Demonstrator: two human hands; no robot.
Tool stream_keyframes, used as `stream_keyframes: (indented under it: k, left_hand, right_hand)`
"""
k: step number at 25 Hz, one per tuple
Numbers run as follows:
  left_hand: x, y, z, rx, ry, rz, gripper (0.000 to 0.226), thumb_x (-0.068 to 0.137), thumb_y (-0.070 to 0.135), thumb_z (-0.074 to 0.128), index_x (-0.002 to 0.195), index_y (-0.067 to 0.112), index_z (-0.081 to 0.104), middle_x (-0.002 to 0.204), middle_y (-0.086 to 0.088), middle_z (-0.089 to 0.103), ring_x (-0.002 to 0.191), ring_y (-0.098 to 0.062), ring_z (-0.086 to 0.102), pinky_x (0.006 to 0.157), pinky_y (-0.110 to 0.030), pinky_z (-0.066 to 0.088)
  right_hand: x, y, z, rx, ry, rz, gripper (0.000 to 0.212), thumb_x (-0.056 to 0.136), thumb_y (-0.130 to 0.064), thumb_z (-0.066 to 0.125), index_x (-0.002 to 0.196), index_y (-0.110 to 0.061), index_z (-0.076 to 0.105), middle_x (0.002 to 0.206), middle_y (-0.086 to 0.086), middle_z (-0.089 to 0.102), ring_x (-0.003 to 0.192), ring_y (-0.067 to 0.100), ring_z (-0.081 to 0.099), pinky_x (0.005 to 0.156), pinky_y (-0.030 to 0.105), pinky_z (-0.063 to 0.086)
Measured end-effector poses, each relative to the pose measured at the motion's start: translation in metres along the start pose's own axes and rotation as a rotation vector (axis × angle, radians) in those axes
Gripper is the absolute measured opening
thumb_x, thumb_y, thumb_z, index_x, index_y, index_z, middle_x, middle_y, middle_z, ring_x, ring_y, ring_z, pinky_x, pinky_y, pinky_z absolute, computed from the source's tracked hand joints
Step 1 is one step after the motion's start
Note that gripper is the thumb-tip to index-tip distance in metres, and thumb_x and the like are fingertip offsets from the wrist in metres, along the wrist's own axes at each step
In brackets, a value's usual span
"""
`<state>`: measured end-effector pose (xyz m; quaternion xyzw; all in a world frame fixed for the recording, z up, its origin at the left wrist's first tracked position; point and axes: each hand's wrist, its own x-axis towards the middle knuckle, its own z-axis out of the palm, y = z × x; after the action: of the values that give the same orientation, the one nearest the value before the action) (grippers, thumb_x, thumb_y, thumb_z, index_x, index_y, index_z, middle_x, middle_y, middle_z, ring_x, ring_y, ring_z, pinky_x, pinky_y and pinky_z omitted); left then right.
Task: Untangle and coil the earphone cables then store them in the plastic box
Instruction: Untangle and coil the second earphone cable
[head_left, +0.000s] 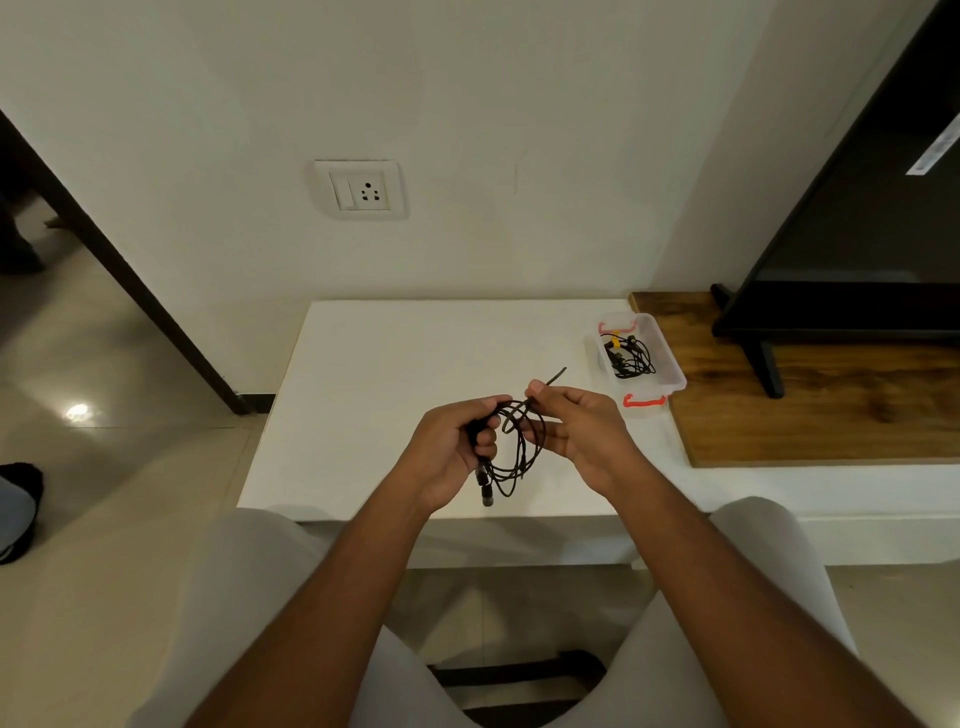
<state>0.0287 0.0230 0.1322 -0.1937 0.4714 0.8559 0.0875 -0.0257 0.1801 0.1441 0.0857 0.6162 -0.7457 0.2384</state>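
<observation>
Earphone cable (519, 452) partly coiled; storing not yet done.
Loops are gripped by the left hand (457, 447), the end pinched by the right hand (576, 431); another cable (628, 356) is stored in the plastic box (670, 364) at two o'clock.

The plastic box (670, 364) sits on the table (395, 364), right of both hands, cables (628, 356) inside.

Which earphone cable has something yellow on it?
The coiled cable lying in the plastic box: a yellow piece shows on it. The held cable, gripped by the left hand and right hand, is all black.
</observation>
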Motion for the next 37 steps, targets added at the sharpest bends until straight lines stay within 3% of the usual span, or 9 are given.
stream_keyframes:
  k: [5,9,11,12,16,20,25,30,37]
  left_hand:
    - [0.0,0.0,0.0,0.049,0.027,0.005,0.03,0.094,0.021,0.059,0.109,-0.003,0.07,0.069,-0.001,0.051,0.05,-0.01,0.036,0.053,-0.022,0.032]
    - [0.0,-0.002,0.006,0.325,0.116,0.048,0.053,0.075,0.044,0.079,0.08,-0.007,0.067,0.062,-0.002,0.035,0.051,-0.014,0.023,0.052,-0.026,0.024]
    - [-0.002,-0.004,0.008,0.447,0.15,0.085,0.042,0.073,0.041,0.082,0.063,0.003,0.066,0.061,-0.003,0.03,0.05,-0.015,0.022,0.05,-0.026,0.024]
    - [-0.002,-0.004,0.009,0.474,0.166,0.092,0.033,0.075,0.037,0.081,0.064,0.007,0.07,0.061,-0.003,0.032,0.048,-0.014,0.023,0.049,-0.025,0.025]
    - [0.0,-0.004,0.01,0.367,0.182,0.032,0.024,0.082,0.025,0.073,0.08,0.002,0.067,0.059,-0.002,0.038,0.046,-0.012,0.025,0.048,-0.024,0.023]
    - [-0.003,-0.005,0.015,0.237,0.168,-0.06,0.023,0.084,0.02,0.059,0.062,0.015,0.054,0.058,0.001,0.032,0.047,-0.012,0.019,0.05,-0.027,0.017]
    - [-0.006,-0.006,0.02,0.235,0.176,-0.07,0.014,0.084,0.024,0.051,0.073,0.017,0.047,0.06,0.003,0.032,0.047,-0.011,0.016,0.049,-0.027,0.013]
    - [-0.005,-0.005,0.021,0.196,0.205,-0.059,0.009,0.08,0.017,0.048,0.072,0.013,0.046,0.061,0.001,0.038,0.045,-0.011,0.017,0.049,-0.026,0.015]
    - [0.0,-0.008,0.014,0.122,0.203,-0.089,0.01,0.075,0.009,0.042,0.067,0.009,0.046,0.072,-0.002,0.049,0.039,-0.01,0.019,0.042,-0.021,0.019]
  right_hand:
    - [0.001,-0.001,0.001,-0.035,0.027,-0.035,0.025,0.087,-0.02,0.073,0.1,0.002,0.07,0.085,0.009,0.073,0.075,0.028,0.072,0.069,0.031,0.059]
    - [-0.002,0.0,0.004,-0.176,0.028,-0.108,0.022,0.085,-0.019,0.075,0.096,0.0,0.072,0.087,0.012,0.076,0.075,0.028,0.075,0.071,0.031,0.061]
    - [-0.004,0.0,0.006,-0.226,0.034,-0.131,0.022,0.084,-0.019,0.076,0.095,0.0,0.073,0.088,0.014,0.075,0.075,0.029,0.075,0.069,0.031,0.061]
    - [-0.004,0.0,0.006,-0.229,0.039,-0.13,0.023,0.083,-0.02,0.077,0.094,0.0,0.073,0.088,0.015,0.075,0.074,0.031,0.075,0.068,0.032,0.061]
    - [-0.006,-0.001,0.009,-0.289,0.033,-0.109,0.023,0.083,-0.026,0.077,0.09,-0.005,0.074,0.085,0.008,0.077,0.074,0.021,0.075,0.071,0.032,0.059]
    - [-0.009,-0.002,0.013,-0.353,0.016,-0.118,0.018,0.083,-0.028,0.076,0.084,-0.009,0.074,0.079,0.001,0.077,0.075,0.01,0.074,0.07,0.028,0.054]
    - [-0.011,-0.003,0.017,-0.431,0.025,-0.209,0.017,0.082,-0.027,0.077,0.083,-0.011,0.075,0.079,0.002,0.076,0.074,0.011,0.073,0.063,0.022,0.053]
    - [-0.01,-0.002,0.018,-0.4,0.037,-0.168,0.017,0.082,-0.029,0.077,0.081,-0.012,0.075,0.079,0.001,0.074,0.07,0.008,0.069,0.065,0.027,0.054]
    - [-0.002,-0.024,-0.001,-0.178,0.217,-0.189,0.016,0.084,-0.026,0.075,0.084,-0.01,0.071,0.079,0.002,0.07,0.063,0.011,0.066,0.062,0.028,0.059]
